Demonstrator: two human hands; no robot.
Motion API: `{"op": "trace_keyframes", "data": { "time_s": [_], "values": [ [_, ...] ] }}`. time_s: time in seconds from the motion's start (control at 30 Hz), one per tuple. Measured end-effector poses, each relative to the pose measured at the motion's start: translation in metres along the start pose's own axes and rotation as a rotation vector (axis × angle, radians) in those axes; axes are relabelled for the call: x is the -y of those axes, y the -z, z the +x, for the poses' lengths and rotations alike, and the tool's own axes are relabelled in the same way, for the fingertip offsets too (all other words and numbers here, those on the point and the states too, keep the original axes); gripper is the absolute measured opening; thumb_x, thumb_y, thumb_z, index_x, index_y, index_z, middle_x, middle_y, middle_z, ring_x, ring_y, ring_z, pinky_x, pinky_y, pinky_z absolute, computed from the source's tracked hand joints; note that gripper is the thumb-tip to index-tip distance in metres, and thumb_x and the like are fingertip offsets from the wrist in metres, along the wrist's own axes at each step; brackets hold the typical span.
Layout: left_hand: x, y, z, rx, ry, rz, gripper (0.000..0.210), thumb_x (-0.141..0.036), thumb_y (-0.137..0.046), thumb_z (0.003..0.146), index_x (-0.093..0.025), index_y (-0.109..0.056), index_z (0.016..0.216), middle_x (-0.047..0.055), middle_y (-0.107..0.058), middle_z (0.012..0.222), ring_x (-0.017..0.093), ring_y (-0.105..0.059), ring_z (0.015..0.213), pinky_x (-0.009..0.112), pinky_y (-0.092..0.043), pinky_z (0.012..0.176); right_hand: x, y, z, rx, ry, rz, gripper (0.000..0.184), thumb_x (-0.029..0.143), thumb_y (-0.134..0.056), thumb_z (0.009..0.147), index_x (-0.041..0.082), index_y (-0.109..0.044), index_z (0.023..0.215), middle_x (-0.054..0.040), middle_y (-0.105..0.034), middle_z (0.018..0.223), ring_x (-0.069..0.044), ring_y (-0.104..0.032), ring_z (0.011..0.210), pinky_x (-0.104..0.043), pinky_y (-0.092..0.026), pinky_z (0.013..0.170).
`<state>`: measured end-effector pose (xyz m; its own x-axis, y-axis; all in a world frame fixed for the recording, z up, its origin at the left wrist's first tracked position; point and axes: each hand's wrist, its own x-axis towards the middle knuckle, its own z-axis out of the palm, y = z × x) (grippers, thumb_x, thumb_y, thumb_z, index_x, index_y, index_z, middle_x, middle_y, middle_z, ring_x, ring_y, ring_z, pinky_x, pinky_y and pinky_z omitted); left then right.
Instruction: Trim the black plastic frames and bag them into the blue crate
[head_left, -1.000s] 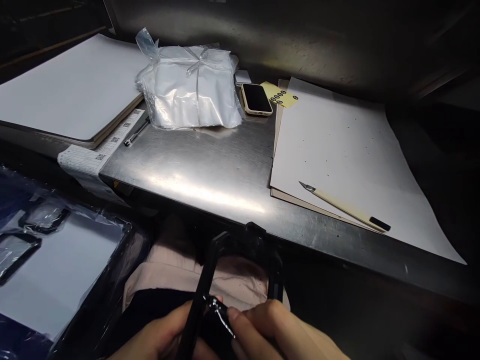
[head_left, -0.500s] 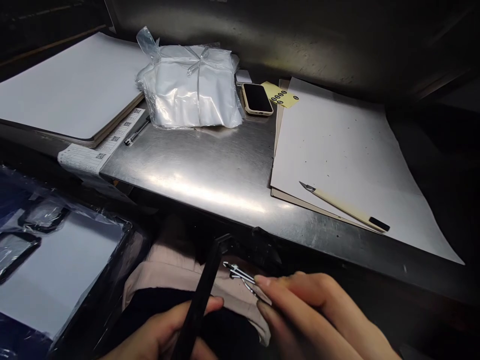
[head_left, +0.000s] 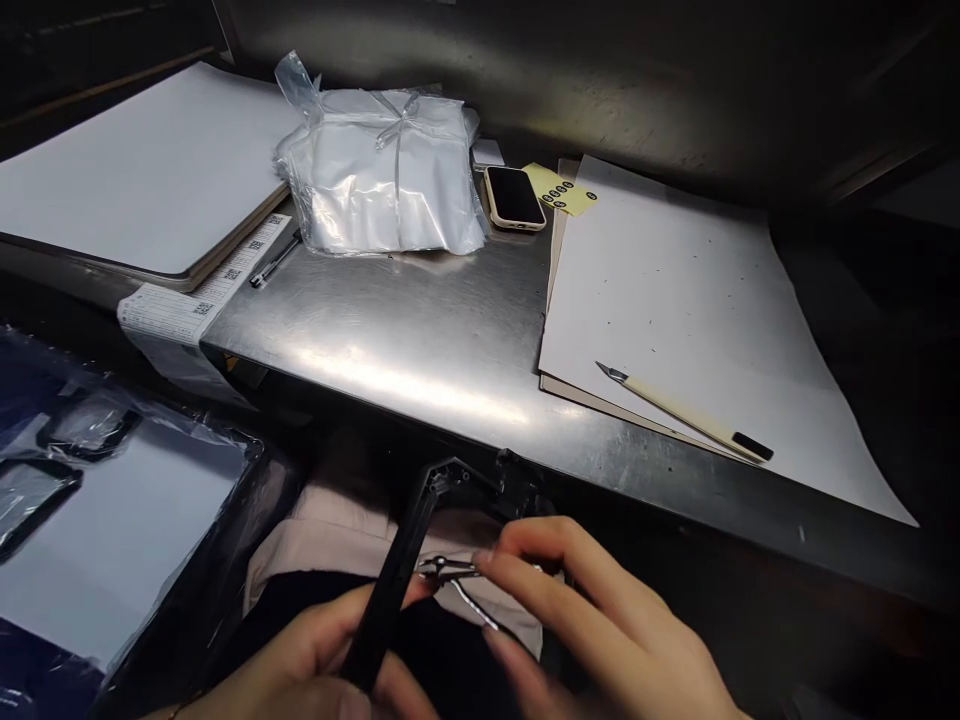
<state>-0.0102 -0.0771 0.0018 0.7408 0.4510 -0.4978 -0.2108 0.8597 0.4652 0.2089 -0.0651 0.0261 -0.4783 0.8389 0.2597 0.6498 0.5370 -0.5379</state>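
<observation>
My left hand [head_left: 307,650] is closed around one leg of a black plastic frame piece [head_left: 397,565], which bends at an angle near the table edge. Between the thumb and fingers of my right hand [head_left: 607,620] is a shiny metal nail clipper [head_left: 471,605], its lever spread from the body. The clipper's jaws are at the inner edge of the frame's leg, close to my left fingertip. Whether they touch the plastic I cannot tell.
On the metal table [head_left: 360,340] lie a tied plastic-wrapped bundle [head_left: 382,180], a phone [head_left: 514,197], yellow stickers [head_left: 562,192] and a pen [head_left: 274,262]. A craft knife [head_left: 682,412] rests on white sheets [head_left: 660,280]. At left are stacked boards [head_left: 150,170] and a plastic-lined bin [head_left: 187,530] holding black frames.
My right hand has moved the nail clipper left and slightly down, up to the frame's leg. The frame has turned a little, showing more of its inner side.
</observation>
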Motion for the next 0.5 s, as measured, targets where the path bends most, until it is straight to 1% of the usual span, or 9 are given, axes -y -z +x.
{"op": "trace_keyframes", "data": {
  "time_s": [0.1, 0.17, 0.2, 0.27, 0.33, 0.37, 0.43, 0.47, 0.5],
  "values": [
    [-0.001, -0.002, 0.004, -0.002, 0.010, 0.133, 0.055, -0.045, -0.063, 0.066, -0.018, -0.054, 0.113, 0.010, -0.069, 0.090, 0.030, -0.060, 0.089, 0.040, -0.038, 0.080, 0.005, -0.008, 0.001, 0.006, 0.045, -0.024, 0.025, 0.015, -0.050, 0.076, 0.015, -0.051, 0.101, -0.0055, -0.054, 0.087, -0.011, -0.056, 0.070, -0.018, -0.050, 0.056],
    [-0.002, -0.002, 0.005, 0.007, -0.018, 0.177, 0.051, -0.046, -0.060, 0.069, -0.018, -0.055, 0.112, 0.010, -0.069, 0.090, 0.031, -0.058, 0.095, 0.044, -0.035, 0.087, 0.006, -0.009, 0.002, 0.031, 0.070, -0.084, 0.023, 0.013, -0.050, 0.077, 0.012, -0.052, 0.100, -0.0077, -0.055, 0.086, -0.012, -0.055, 0.069, -0.021, -0.050, 0.054],
    [-0.003, -0.002, 0.005, 0.023, -0.027, 0.171, 0.050, -0.043, -0.058, 0.071, -0.020, -0.052, 0.115, 0.008, -0.069, 0.090, 0.030, -0.058, 0.098, 0.045, -0.033, 0.091, 0.005, -0.008, 0.002, 0.017, 0.084, -0.127, 0.023, 0.011, -0.050, 0.077, 0.011, -0.052, 0.100, -0.0091, -0.055, 0.086, -0.014, -0.055, 0.069, -0.022, -0.049, 0.053],
    [-0.006, 0.000, 0.006, 0.054, -0.029, 0.151, 0.050, -0.034, -0.055, 0.077, -0.022, -0.042, 0.124, 0.006, -0.070, 0.091, 0.028, -0.058, 0.099, 0.047, -0.030, 0.095, 0.003, -0.002, 0.003, -0.056, 0.065, -0.181, 0.024, 0.007, -0.050, 0.077, 0.009, -0.052, 0.101, -0.0105, -0.054, 0.088, -0.015, -0.056, 0.073, -0.022, -0.050, 0.055],
    [-0.013, 0.003, 0.010, 0.112, -0.026, 0.173, 0.052, -0.025, -0.051, 0.080, -0.021, -0.034, 0.129, 0.004, -0.071, 0.089, 0.026, -0.059, 0.098, 0.048, -0.031, 0.095, -0.003, 0.007, 0.004, -0.136, -0.008, -0.133, 0.025, 0.009, -0.051, 0.076, 0.011, -0.051, 0.101, -0.0097, -0.053, 0.090, -0.015, -0.057, 0.080, -0.021, -0.050, 0.062],
    [-0.019, 0.006, 0.013, 0.150, -0.024, 0.197, 0.051, -0.022, -0.049, 0.081, -0.019, -0.034, 0.129, 0.003, -0.072, 0.085, 0.026, -0.059, 0.098, 0.048, -0.031, 0.094, -0.007, 0.012, 0.005, -0.140, -0.063, -0.072, 0.023, 0.011, -0.052, 0.077, 0.014, -0.052, 0.100, -0.0095, -0.053, 0.095, -0.015, -0.057, 0.086, -0.021, -0.051, 0.066],
    [-0.032, 0.012, 0.022, 0.245, 0.003, 0.226, 0.049, -0.017, -0.044, 0.080, -0.015, -0.035, 0.129, 0.001, -0.073, 0.071, 0.024, -0.063, 0.090, 0.046, -0.035, 0.091, -0.016, 0.019, 0.007, -0.055, -0.172, 0.062, 0.020, 0.017, -0.053, 0.077, 0.020, -0.053, 0.096, -0.0088, -0.051, 0.110, -0.018, -0.053, 0.101, -0.023, -0.050, 0.075],
    [-0.040, 0.015, 0.028, 0.282, 0.039, 0.222, 0.048, -0.015, -0.042, 0.079, -0.014, -0.037, 0.127, -0.001, -0.071, 0.063, 0.023, -0.065, 0.083, 0.044, -0.038, 0.088, -0.020, 0.020, 0.008, 0.011, -0.209, 0.125, 0.018, 0.018, -0.053, 0.076, 0.022, -0.055, 0.093, -0.0078, -0.048, 0.118, -0.020, -0.050, 0.108, -0.025, -0.049, 0.078],
    [-0.047, 0.019, 0.033, 0.295, 0.074, 0.211, 0.047, -0.014, -0.039, 0.078, -0.012, -0.041, 0.125, -0.002, -0.068, 0.055, 0.021, -0.067, 0.073, 0.041, -0.042, 0.082, -0.025, 0.020, 0.008, 0.084, -0.246, 0.184, 0.016, 0.019, -0.053, 0.076, 0.024, -0.056, 0.091, -0.0065, -0.046, 0.123, -0.021, -0.047, 0.112, -0.028, -0.048, 0.081]
  ]
}}
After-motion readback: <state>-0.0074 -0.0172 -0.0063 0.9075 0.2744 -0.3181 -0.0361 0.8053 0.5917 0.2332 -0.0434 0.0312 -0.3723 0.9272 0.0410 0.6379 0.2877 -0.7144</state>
